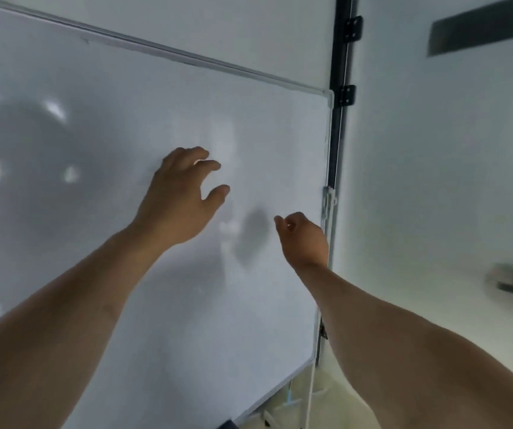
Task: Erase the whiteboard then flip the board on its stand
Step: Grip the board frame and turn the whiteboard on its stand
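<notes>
Reaching up toward the whiteboard, you have both bare arms stretched out in front of you. Your left hand sits at about the middle of the board's height, fingers spread and curled, thumb held away from them, holding nothing; whether the fingertips touch the board's surface cannot be told. Your right hand is lower than the left and nearer the board's right edge, its fingers curled in loosely with the thumb tip beside them, and nothing shows in its grip. The two hands are apart, with a dark blurred shadow on the board between them.

The whiteboard fills the left and centre of the view, tilted in the picture, its surface blank and glossy with pale reflections toward its left side. A thin metal frame runs along its top and right edges. Just beside the board's right edge stands the black upright of the stand, with black brackets on it. Right of the stand is a pale wall. Below the board's lower right corner a strip of light floor shows.
</notes>
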Demonstrator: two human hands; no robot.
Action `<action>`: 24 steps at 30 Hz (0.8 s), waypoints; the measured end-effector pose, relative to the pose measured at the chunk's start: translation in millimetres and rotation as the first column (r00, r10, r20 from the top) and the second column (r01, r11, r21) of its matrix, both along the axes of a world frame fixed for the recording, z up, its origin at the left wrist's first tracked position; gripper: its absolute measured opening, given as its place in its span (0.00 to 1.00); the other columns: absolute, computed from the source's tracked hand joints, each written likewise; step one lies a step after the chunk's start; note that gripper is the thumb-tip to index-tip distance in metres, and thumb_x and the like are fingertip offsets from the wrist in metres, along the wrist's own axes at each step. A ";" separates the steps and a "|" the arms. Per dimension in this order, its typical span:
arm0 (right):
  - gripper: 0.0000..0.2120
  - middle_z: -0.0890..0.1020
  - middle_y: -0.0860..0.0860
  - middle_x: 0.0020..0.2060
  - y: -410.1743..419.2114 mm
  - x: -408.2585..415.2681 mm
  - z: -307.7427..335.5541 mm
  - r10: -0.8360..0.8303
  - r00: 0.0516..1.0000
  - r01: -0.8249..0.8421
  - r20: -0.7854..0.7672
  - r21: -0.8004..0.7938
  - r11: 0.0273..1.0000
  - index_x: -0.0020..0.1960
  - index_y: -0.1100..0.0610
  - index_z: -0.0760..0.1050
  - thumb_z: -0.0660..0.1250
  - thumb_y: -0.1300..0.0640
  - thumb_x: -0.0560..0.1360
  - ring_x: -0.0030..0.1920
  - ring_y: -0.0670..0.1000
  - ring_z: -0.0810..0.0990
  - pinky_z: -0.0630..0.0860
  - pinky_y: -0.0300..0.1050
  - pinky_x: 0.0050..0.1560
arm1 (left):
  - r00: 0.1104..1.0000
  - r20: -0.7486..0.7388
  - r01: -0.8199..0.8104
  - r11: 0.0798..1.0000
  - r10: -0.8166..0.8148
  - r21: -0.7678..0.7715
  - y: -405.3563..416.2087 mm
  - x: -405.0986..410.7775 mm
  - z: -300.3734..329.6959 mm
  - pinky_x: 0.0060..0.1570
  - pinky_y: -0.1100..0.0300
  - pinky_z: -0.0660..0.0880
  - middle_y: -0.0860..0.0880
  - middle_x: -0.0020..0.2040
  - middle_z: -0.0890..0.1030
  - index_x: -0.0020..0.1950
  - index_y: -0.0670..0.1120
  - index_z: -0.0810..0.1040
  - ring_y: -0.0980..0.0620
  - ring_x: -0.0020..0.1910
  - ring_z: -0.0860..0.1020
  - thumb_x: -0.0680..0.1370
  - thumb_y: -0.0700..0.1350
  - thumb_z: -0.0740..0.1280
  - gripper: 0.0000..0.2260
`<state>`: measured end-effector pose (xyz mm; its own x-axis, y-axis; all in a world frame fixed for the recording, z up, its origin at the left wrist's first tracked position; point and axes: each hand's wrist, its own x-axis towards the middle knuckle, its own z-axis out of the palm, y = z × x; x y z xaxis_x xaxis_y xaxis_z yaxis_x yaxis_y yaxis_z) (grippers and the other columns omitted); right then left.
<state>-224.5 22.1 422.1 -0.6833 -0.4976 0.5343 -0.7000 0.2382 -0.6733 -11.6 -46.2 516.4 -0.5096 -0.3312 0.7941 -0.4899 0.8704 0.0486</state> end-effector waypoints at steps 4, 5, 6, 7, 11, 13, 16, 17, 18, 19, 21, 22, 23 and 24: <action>0.27 0.78 0.51 0.63 8.8 -141.1 -20.4 0.047 0.985 -0.076 0.166 0.169 0.983 0.68 0.53 0.67 0.62 0.40 0.75 0.62 0.54 0.76 0.70 0.46 0.52 | 0.990 0.143 -0.024 0.998 0.016 0.054 -0.8 -146.0 8.2 0.73 0.52 0.52 0.50 0.75 0.65 0.71 0.50 0.69 0.47 0.76 0.55 0.79 0.56 0.62 0.22; 0.30 0.75 0.52 0.66 7.0 -171.0 -25.3 0.066 0.976 -0.115 0.207 0.234 0.966 0.71 0.55 0.64 0.64 0.41 0.74 0.64 0.55 0.74 0.70 0.47 0.55 | 0.982 0.188 -0.037 0.998 0.027 0.054 -3.1 -177.5 9.3 0.74 0.52 0.51 0.51 0.76 0.63 0.72 0.51 0.68 0.47 0.76 0.53 0.79 0.56 0.61 0.23; 0.33 0.73 0.53 0.68 4.2 -196.4 -29.3 0.081 0.966 -0.151 0.244 0.284 0.947 0.73 0.56 0.61 0.65 0.42 0.74 0.66 0.56 0.72 0.70 0.48 0.58 | 0.973 0.230 -0.051 0.997 0.037 0.055 -7.3 -204.5 9.4 0.74 0.51 0.51 0.52 0.76 0.63 0.73 0.51 0.67 0.47 0.77 0.52 0.79 0.57 0.60 0.23; 0.35 0.71 0.54 0.70 -0.6 -224.4 -32.3 0.096 0.955 -0.186 0.281 0.315 0.931 0.74 0.56 0.58 0.66 0.43 0.74 0.67 0.56 0.71 0.70 0.49 0.60 | 0.961 0.270 -0.070 0.996 0.051 0.060 -12.0 -234.6 9.3 0.74 0.51 0.51 0.52 0.77 0.62 0.73 0.52 0.66 0.47 0.77 0.52 0.79 0.57 0.60 0.23; 0.40 0.66 0.55 0.73 -27.4 -288.1 -48.0 0.158 0.920 -0.298 0.360 0.377 0.877 0.76 0.57 0.53 0.68 0.44 0.73 0.70 0.57 0.67 0.67 0.50 0.65 | 0.896 0.437 -0.127 0.990 0.085 0.068 -30.6 -312.6 -4.8 0.75 0.49 0.50 0.52 0.78 0.59 0.75 0.53 0.62 0.47 0.77 0.48 0.80 0.59 0.57 0.25; 0.41 0.67 0.56 0.72 -43.0 -307.9 -54.4 0.208 0.892 -0.369 0.401 0.380 0.848 0.76 0.57 0.53 0.69 0.44 0.72 0.70 0.57 0.68 0.67 0.49 0.66 | 0.870 0.486 -0.134 0.989 0.085 0.066 -35.8 -345.1 -13.2 0.75 0.50 0.48 0.53 0.79 0.57 0.76 0.54 0.60 0.48 0.78 0.46 0.80 0.58 0.57 0.25; 0.38 0.72 0.54 0.70 -64.3 -325.1 -60.1 0.257 0.865 -0.431 0.431 0.376 0.820 0.75 0.55 0.56 0.67 0.42 0.73 0.68 0.56 0.70 0.68 0.47 0.65 | 0.847 0.525 -0.135 0.989 0.083 0.063 -42.1 -381.1 -25.0 0.74 0.49 0.46 0.53 0.79 0.55 0.76 0.55 0.59 0.48 0.78 0.44 0.80 0.57 0.58 0.24; 0.35 0.74 0.54 0.67 -71.5 -329.5 -62.2 0.276 0.861 -0.449 0.428 0.380 0.809 0.75 0.54 0.59 0.66 0.41 0.73 0.67 0.56 0.72 0.69 0.47 0.65 | 0.846 0.527 -0.131 0.990 0.085 0.050 -45.1 -391.0 -28.9 0.74 0.49 0.46 0.53 0.79 0.55 0.75 0.55 0.60 0.48 0.78 0.44 0.79 0.56 0.58 0.24; 0.32 0.78 0.54 0.64 -77.6 -332.9 -63.8 0.298 0.855 -0.466 0.425 0.375 0.802 0.73 0.53 0.63 0.65 0.41 0.74 0.63 0.56 0.76 0.71 0.48 0.64 | 0.845 0.527 -0.131 0.991 0.089 0.042 -47.8 -398.8 -32.3 0.74 0.48 0.45 0.53 0.79 0.55 0.75 0.55 0.60 0.48 0.77 0.44 0.79 0.56 0.59 0.24; 0.27 0.81 0.54 0.58 -82.1 -334.5 -65.7 0.321 0.844 -0.482 0.430 0.345 0.805 0.69 0.52 0.69 0.65 0.42 0.73 0.57 0.56 0.80 0.75 0.50 0.61 | 0.845 0.525 -0.131 0.991 0.099 0.025 -50.2 -403.7 -35.7 0.74 0.48 0.45 0.53 0.79 0.55 0.75 0.55 0.61 0.48 0.77 0.44 0.79 0.56 0.59 0.24; 0.19 0.84 0.53 0.50 -88.2 -336.4 -68.7 0.344 0.830 -0.490 0.440 0.276 0.827 0.60 0.53 0.76 0.65 0.44 0.74 0.48 0.56 0.83 0.80 0.54 0.53 | 0.841 0.524 -0.137 0.990 0.136 -0.037 -54.2 -409.0 -41.1 0.74 0.48 0.44 0.53 0.78 0.58 0.74 0.54 0.63 0.47 0.77 0.45 0.78 0.56 0.60 0.24; 0.17 0.84 0.53 0.48 -90.2 -337.4 -69.8 0.350 0.836 -0.485 0.424 0.270 0.832 0.57 0.54 0.78 0.64 0.45 0.75 0.46 0.56 0.83 0.80 0.54 0.52 | 0.840 0.521 -0.138 0.988 0.154 -0.070 -56.3 -410.5 -44.6 0.74 0.48 0.44 0.53 0.77 0.59 0.73 0.54 0.64 0.46 0.77 0.46 0.78 0.56 0.60 0.24; 0.16 0.84 0.54 0.47 -91.8 -338.6 -69.7 0.351 0.847 -0.477 0.399 0.279 0.834 0.55 0.55 0.78 0.63 0.45 0.75 0.45 0.56 0.83 0.80 0.54 0.50 | 0.841 0.515 -0.133 0.986 0.168 -0.104 -57.5 -411.1 -46.9 0.73 0.47 0.44 0.53 0.77 0.61 0.72 0.53 0.66 0.45 0.77 0.47 0.77 0.56 0.60 0.23; 0.16 0.84 0.54 0.46 -92.8 -338.8 -68.6 0.350 0.856 -0.471 0.380 0.297 0.831 0.53 0.56 0.79 0.63 0.45 0.76 0.44 0.56 0.83 0.80 0.54 0.50 | 0.839 0.513 -0.134 0.983 0.181 -0.128 -59.1 -410.9 -48.6 0.73 0.47 0.43 0.53 0.76 0.63 0.71 0.52 0.68 0.45 0.76 0.48 0.77 0.55 0.61 0.23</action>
<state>-563.4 -70.8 353.5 -0.4636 -0.8840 0.0608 -0.5690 0.2444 -0.7851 -422.6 -105.3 467.7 -0.8016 -0.3875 0.4552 -0.5538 0.7683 -0.3211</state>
